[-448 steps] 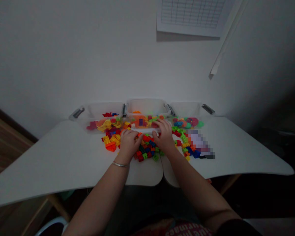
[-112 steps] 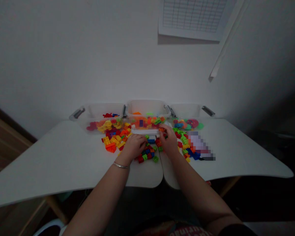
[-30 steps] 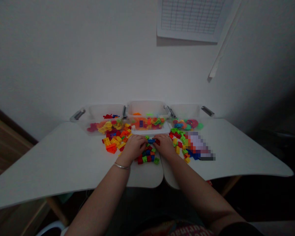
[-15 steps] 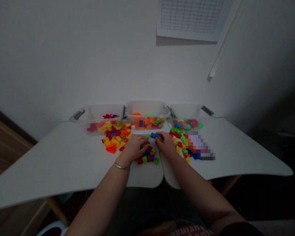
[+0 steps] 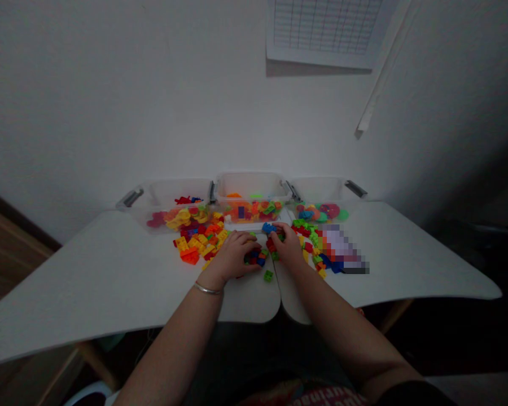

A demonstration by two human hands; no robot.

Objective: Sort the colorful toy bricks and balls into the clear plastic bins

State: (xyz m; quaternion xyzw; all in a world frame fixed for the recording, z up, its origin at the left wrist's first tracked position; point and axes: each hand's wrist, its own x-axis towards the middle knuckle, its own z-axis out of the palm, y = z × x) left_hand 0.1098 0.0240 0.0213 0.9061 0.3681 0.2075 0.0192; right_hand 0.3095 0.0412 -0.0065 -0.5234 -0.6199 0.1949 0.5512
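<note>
Over a cluster of small building bricks [image 5: 256,257] in the middle of the table, my left hand [image 5: 237,254] is curved with its fingers apart, touching the pile and covering part of it. My right hand [image 5: 287,243] pinches a blue building brick [image 5: 268,227] at its fingertips, just above the table. Red and green bricks show beneath that palm. A lone green brick [image 5: 268,276] lies in front of the cluster. Left of my hands is a heap of yellow, orange and red bricks [image 5: 198,242]; to the right, green, red and yellow bricks [image 5: 315,242].
Three clear plastic bins stand along the wall: a left bin [image 5: 180,194], a middle bin [image 5: 254,189] and a right bin [image 5: 317,194], all holding coloured pieces. A blurred flat object [image 5: 342,248] lies at right. The white table [image 5: 110,276] has a seam between my arms.
My left hand has spread and moved slightly right and down over the small bricks, covering more of them. The blue brick in my right hand has risen slightly and tilted.
</note>
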